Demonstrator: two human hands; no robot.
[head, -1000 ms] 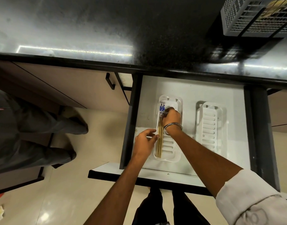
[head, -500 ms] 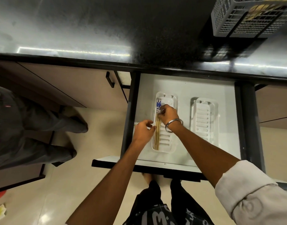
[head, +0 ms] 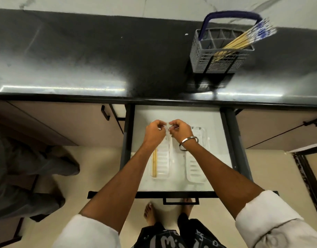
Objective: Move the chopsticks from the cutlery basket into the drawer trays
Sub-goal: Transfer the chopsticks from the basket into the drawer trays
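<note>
A pair of wooden chopsticks [head: 155, 162] lies along the left side of the left white slotted tray [head: 163, 158] in the open drawer. A second white tray [head: 197, 165] lies to its right, with nothing visible in it. My left hand [head: 155, 131] and my right hand [head: 181, 130] hover side by side over the far ends of the trays, fingers loosely curled, holding nothing. On the counter at the back right stands the grey cutlery basket [head: 220, 56], and several blue-tipped chopsticks [head: 243, 41] lean out of it.
The black countertop [head: 100, 59] runs across the view above the drawer's white floor [head: 172, 113]. Another person's legs [head: 28, 167] are at the left on the floor. My bare feet [head: 150, 213] are below the drawer front, which has a handle [head: 181, 201].
Both hands have let go of the chopsticks in the left tray and lifted toward the drawer's back. The camera has tilted up, so the whole basket is in view.
</note>
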